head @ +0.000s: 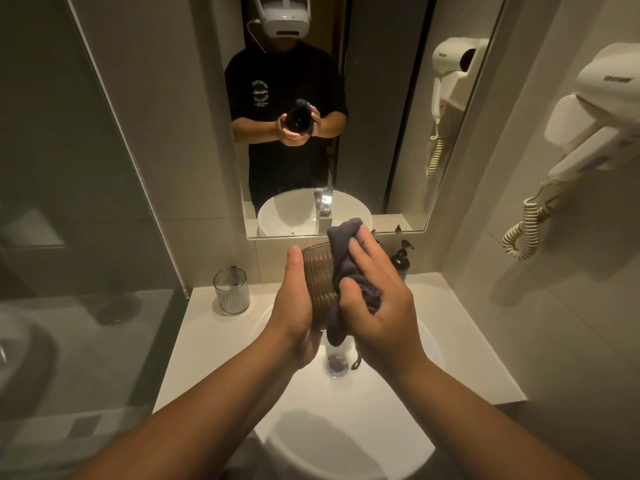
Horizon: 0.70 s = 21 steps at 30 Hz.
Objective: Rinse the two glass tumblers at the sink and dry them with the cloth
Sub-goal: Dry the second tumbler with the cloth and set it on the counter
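Head view: both hands mid-frame above the sink.
Left hand: grip closed around ribbed tumbler.
Right hand: grip pressing dark cloth against it.
Second tumbler: upright on surface, left of centre.

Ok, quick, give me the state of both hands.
Left hand: closed around the ribbed glass tumbler, held above the sink.
Right hand: closed on the dark cloth, pressing it against the tumbler.

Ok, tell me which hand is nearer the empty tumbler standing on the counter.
Left. The left hand, holding the other tumbler over the sink, is just right of the standing tumbler; the right hand, with the cloth, lies farther right.
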Motion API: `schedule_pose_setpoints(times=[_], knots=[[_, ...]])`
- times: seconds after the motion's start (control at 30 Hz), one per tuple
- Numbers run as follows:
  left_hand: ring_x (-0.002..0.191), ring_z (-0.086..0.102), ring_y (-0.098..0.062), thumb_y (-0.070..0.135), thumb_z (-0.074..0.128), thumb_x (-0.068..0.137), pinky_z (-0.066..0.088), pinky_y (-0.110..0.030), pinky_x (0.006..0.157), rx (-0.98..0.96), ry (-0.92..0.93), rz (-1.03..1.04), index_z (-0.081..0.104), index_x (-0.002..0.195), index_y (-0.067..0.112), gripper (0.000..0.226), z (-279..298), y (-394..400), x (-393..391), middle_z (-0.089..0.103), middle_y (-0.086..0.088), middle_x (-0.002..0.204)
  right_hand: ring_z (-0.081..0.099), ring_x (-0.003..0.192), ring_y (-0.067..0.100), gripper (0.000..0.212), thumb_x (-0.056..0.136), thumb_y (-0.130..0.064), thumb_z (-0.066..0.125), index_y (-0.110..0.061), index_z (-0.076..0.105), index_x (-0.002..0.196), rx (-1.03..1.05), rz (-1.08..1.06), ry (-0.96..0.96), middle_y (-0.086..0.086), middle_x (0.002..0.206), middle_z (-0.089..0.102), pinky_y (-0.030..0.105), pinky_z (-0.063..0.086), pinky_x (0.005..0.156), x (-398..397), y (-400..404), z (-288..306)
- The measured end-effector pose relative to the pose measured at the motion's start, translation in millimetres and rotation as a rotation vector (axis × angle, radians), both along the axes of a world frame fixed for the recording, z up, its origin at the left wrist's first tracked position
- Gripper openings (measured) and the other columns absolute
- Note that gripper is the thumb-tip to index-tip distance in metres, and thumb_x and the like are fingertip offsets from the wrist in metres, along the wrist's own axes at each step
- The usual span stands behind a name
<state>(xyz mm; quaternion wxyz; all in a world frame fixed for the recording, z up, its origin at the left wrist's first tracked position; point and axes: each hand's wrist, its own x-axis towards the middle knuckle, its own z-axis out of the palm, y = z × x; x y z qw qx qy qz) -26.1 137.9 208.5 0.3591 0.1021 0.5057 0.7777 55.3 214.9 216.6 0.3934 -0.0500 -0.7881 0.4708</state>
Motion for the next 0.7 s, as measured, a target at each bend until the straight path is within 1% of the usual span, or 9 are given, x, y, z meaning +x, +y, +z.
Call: schedule_pose_setpoints(times=[0.1,0.17,0.2,0.27,0.33,0.4,0.47,0.6,0.7], knots=[[0.104,0.074,-0.029,0.072,0.014,0.097,0.053,-0.048,0.097,-0.008,-0.006,-0.007,0.071,0.118,0.019,0.081,1.0,-5.7,-0.3,0.076,-0.012,0.114,0.047,0.132,0.015,0.055,0.087,-0.031,0.049,-0.027,0.046,0.142,-0.368,0.142,-0.008,-0.001,0.143,0.051,0.048,0.041,0.108,-0.3,4.7,-1.0],[0.112,0.071,-0.031,0.073,0.013,0.096,0.049,-0.051,0.103,0.002,-0.025,-0.034,0.070,0.122,0.018,0.084,0.8,-8.6,-2.5,0.074,-0.013,0.120,0.051,0.129,0.024,0.054,0.086,-0.036,0.050,-0.031,0.047,0.140,-0.469,0.171,-0.013,0.004,0.138,0.056,0.056,0.041,0.105,-2.0,7.2,-3.4],[0.115,0.069,-0.031,0.074,0.013,0.096,0.048,-0.052,0.105,0.003,-0.026,-0.050,0.069,0.124,0.018,0.084,-1.6,-8.4,-5.0,0.073,-0.013,0.123,0.050,0.130,0.022,0.055,0.085,-0.037,0.050,-0.031,0.047,0.140,-0.454,0.165,-0.018,0.002,0.140,0.054,0.056,0.041,0.106,-1.8,7.7,-4.2],[0.117,0.068,-0.029,0.072,0.016,0.098,0.046,-0.054,0.108,-0.033,0.010,-0.016,0.070,0.123,0.021,0.078,-4.8,-6.5,-10.5,0.073,-0.011,0.122,0.042,0.136,0.013,0.058,0.087,-0.035,0.048,-0.028,0.043,0.143,-0.317,0.101,-0.041,-0.005,0.148,0.045,0.047,0.039,0.110,-1.5,6.6,-3.5],[0.111,0.071,-0.026,0.063,0.022,0.103,0.049,-0.053,0.105,-0.146,0.110,0.102,0.074,0.111,0.022,0.067,-8.1,-2.6,-15.9,0.077,-0.008,0.111,0.032,0.141,0.007,0.058,0.087,-0.030,0.050,-0.022,0.040,0.144,-0.034,0.000,-0.053,-0.008,0.154,0.032,0.038,0.036,0.113,-1.8,5.3,-4.2],[0.107,0.072,-0.023,0.055,0.024,0.106,0.056,-0.044,0.097,-0.154,0.147,0.164,0.075,0.104,0.021,0.061,-8.3,0.2,-14.7,0.079,-0.005,0.103,0.027,0.145,0.018,0.057,0.088,-0.026,0.055,-0.012,0.043,0.142,0.397,-0.090,-0.036,0.003,0.155,0.030,0.043,0.035,0.113,-3.7,5.2,-8.3],[0.107,0.073,-0.018,0.060,0.022,0.104,0.057,-0.031,0.086,-0.052,0.092,0.075,0.075,0.107,0.026,0.063,-7.2,1.3,-10.5,0.079,-0.003,0.108,0.025,0.145,0.029,0.055,0.087,-0.027,0.061,-0.007,0.050,0.137,0.669,-0.142,-0.019,0.016,0.152,0.035,0.050,0.033,0.113,-5.9,4.1,-13.1],[0.123,0.064,-0.029,0.072,0.026,0.098,0.050,-0.041,0.102,0.070,0.004,0.012,0.066,0.131,0.019,0.074,-5.3,3.2,-11.1,0.069,-0.013,0.130,0.024,0.145,0.032,0.055,0.086,-0.028,0.064,-0.007,0.051,0.135,0.752,-0.166,0.021,0.018,0.150,0.036,0.051,0.032,0.114,-3.2,-0.2,-11.3],[0.117,0.068,-0.029,0.069,0.027,0.099,0.054,-0.040,0.094,0.071,0.009,0.062,0.071,0.122,0.019,0.071,-4.3,4.6,-11.5,0.073,-0.013,0.122,0.026,0.144,0.031,0.053,0.086,-0.022,0.060,-0.006,0.048,0.136,0.655,-0.111,0.089,0.018,0.150,0.034,0.051,0.033,0.113,-1.8,2.7,-11.4]])
